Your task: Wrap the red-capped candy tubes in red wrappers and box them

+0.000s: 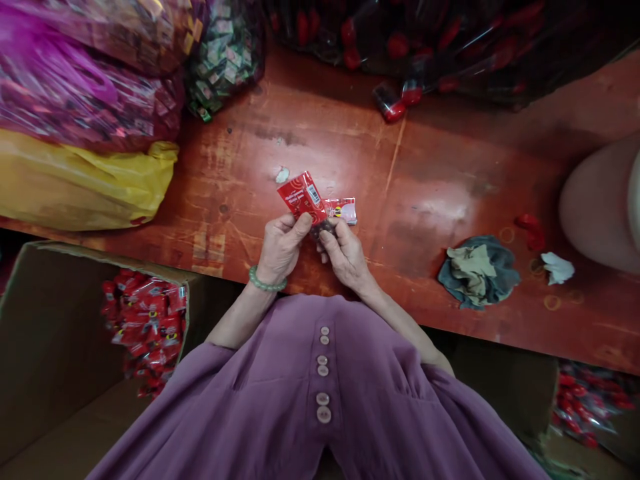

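Hands meet over the near middle of a worn red-brown wooden table (400,167). The left hand (281,245), a green bead bracelet (266,283) at its wrist, pinches a small red printed foil packet (301,198) by its lower edge, thumb laid across the front. The right hand (345,253) is curled beside it, fingertips closed on a small clear-and-red wrapped sachet (342,209) that touches the packet's right side. Both items are held just above the tabletop, in front of the person's purple buttoned garment (320,400).

At near left, an open brown cardboard box (50,333) contains a heap of similar red packets (145,323). At far left lie a yellow plastic bag (75,183) and clear bags of mixed wrapped sweets (90,80); a dark bag of red items (425,40) lies along the far edge. To the right, a crumpled grey-and-tan cloth (477,272) rests on the table, with a white paper scrap (557,267) just beyond it.
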The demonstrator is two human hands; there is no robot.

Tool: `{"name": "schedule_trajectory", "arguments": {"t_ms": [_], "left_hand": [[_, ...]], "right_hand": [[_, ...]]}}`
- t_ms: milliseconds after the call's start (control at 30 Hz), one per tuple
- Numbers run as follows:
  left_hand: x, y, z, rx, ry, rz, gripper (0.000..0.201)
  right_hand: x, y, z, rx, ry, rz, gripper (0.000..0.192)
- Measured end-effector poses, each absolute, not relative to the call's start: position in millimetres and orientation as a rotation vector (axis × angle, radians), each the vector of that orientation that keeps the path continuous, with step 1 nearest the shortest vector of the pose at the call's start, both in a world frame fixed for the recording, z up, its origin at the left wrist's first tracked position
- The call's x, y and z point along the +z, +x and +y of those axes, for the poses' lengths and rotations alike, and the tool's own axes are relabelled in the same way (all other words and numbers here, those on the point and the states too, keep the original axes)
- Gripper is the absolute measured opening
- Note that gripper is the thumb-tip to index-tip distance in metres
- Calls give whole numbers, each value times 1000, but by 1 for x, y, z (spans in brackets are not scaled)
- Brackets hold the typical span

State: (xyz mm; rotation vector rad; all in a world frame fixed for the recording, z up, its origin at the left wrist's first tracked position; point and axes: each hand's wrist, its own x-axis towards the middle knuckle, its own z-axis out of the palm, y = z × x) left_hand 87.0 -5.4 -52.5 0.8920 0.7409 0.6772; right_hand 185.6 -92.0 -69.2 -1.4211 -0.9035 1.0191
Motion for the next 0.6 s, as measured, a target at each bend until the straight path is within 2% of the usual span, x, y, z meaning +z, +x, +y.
{"name": "schedule_trajectory", "arguments": {"t_ms": [100,200,333,433,600], "left_hand": [[-57,89,-9,710,890,791,37],[-61,88,-10,691,890,830,32],[-59,85,-6,678,831,787,36],[-57,86,-1,759,791,768,41],[-59,86,5,741,817,784,30]], "right_hand": [[-71,186,-92,965,-1484,-895,34],[-71,185,-91,1058,-1409,-814,33],[-69,184,-86,1140,-1345,-830,30],[-66,186,-83,1031,-1446,-1002,24],[-65,189,-83,800,-1606,-1252,14]]}}
